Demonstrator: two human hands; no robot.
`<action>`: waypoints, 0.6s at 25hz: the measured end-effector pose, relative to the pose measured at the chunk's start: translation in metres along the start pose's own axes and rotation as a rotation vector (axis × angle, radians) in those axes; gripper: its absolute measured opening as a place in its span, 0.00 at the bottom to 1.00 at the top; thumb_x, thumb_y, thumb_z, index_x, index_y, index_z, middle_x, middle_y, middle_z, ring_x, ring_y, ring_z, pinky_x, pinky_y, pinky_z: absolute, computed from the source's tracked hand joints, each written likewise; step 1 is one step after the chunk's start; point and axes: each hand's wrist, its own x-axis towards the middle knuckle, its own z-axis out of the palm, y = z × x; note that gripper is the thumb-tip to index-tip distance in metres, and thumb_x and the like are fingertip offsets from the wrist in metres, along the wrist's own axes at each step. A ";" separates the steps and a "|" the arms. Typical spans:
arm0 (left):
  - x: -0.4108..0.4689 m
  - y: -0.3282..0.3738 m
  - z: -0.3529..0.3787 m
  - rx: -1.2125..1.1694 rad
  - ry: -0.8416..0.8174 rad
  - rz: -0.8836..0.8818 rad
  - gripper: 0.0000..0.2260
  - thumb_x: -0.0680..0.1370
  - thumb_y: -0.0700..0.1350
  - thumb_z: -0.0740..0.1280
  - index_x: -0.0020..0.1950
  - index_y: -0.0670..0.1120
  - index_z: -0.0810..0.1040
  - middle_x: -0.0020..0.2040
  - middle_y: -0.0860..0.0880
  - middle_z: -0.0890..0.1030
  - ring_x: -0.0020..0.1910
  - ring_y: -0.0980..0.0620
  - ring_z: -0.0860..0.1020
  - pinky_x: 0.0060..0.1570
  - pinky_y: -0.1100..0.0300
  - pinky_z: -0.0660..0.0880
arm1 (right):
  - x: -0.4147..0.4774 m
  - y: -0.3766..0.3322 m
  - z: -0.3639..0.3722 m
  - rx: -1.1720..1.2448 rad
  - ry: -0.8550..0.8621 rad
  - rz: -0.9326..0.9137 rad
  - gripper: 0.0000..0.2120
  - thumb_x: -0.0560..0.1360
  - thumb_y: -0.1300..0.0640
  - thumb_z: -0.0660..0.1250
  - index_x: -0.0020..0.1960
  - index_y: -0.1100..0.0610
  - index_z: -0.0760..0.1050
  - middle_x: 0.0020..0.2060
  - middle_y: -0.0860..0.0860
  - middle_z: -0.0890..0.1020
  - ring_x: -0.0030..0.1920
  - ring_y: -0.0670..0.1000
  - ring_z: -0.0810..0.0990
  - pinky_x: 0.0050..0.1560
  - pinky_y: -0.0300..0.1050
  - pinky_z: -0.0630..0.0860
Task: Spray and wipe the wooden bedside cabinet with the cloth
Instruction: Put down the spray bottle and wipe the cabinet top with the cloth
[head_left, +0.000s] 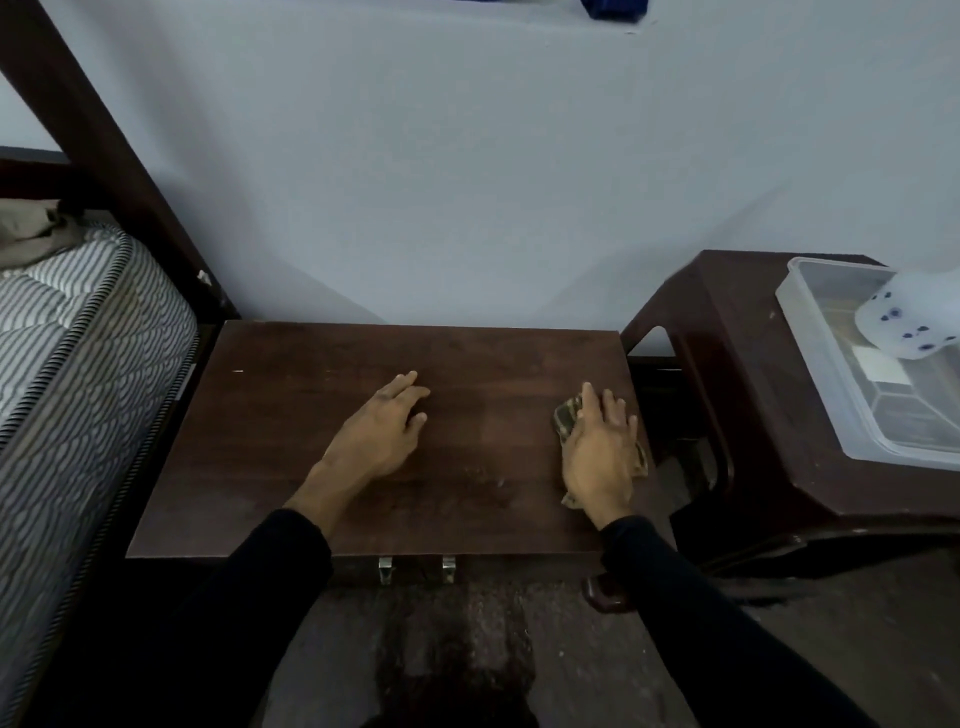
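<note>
At the far left, a grey-and-white striped quilted mattress (78, 364) lies in a dark wooden bed frame (104, 156), with a crumpled beige fabric (31, 234) on its top edge. Just beside the bed, against the pale grey wall (467, 156), stands the dark brown wooden bedside cabinet (270, 441). Its flat top fills the middle of the view, and two small metal handles (387, 569) show under its front edge. The left hand (382, 428), reaching out of a black sleeve (270, 597), lies palm down on the cabinet top a little left of centre. Its fingers are straight and close together, holding nothing. Well apart from it, near the right edge of the top, the right hand (597, 452) presses flat on an olive-and-tan patterned cloth (566, 415). The fingers are straight and slightly spread, not curled round the cloth. The cloth lies bunched on the wood, showing past the fingers on the left, by the wrist and at the cabinet's right edge. Below the cabinet, the dark stained floor (467, 649) shows between the arms. To the right, close to the cabinet, stands a dark brown plastic table (753, 415). It carries a clear rectangular plastic container (831, 389). A white rounded object with dark blue dots (914, 322) overlaps the container's far corner at the picture's right edge; what it is cannot be told.
</note>
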 end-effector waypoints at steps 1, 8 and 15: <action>-0.006 -0.007 -0.001 -0.001 0.015 -0.012 0.19 0.83 0.48 0.59 0.75 0.51 0.66 0.80 0.52 0.56 0.79 0.51 0.53 0.74 0.48 0.60 | -0.015 -0.015 0.005 0.011 0.034 0.104 0.27 0.83 0.56 0.57 0.81 0.59 0.59 0.78 0.61 0.63 0.79 0.62 0.58 0.80 0.59 0.52; -0.058 -0.082 -0.021 -0.057 0.130 -0.148 0.19 0.83 0.41 0.57 0.74 0.48 0.67 0.79 0.50 0.60 0.79 0.51 0.55 0.75 0.48 0.60 | -0.087 -0.188 0.057 0.145 -0.140 0.037 0.31 0.83 0.48 0.54 0.82 0.61 0.52 0.81 0.61 0.55 0.81 0.61 0.50 0.80 0.61 0.45; -0.089 -0.131 -0.042 -0.129 0.263 -0.255 0.18 0.82 0.40 0.58 0.73 0.47 0.69 0.77 0.47 0.65 0.78 0.50 0.60 0.74 0.48 0.63 | -0.078 -0.198 0.072 0.308 -0.086 -0.356 0.24 0.80 0.61 0.63 0.75 0.52 0.64 0.71 0.53 0.73 0.73 0.54 0.70 0.74 0.55 0.69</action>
